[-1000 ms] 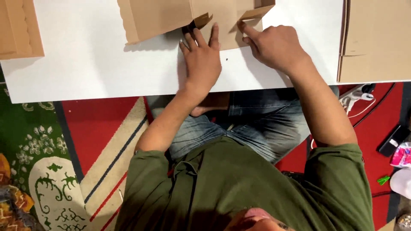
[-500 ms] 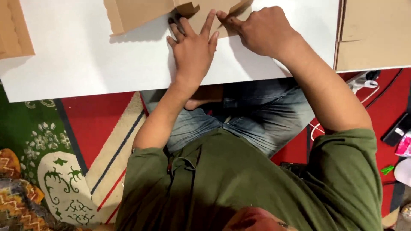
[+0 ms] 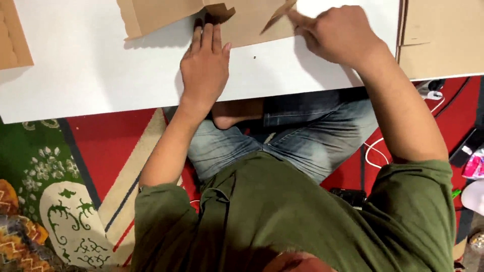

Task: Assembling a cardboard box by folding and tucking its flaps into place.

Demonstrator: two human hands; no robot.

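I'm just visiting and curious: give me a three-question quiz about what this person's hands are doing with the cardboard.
1. True or false: the left hand lies flat, fingers pressing on the brown cardboard piece.
2. What does the right hand pinch? A) a white cable B) a cardboard flap C) a phone
3. Fill in: the cardboard lies on a ___ table.

Key: 1 true; 2 B; 3 white.
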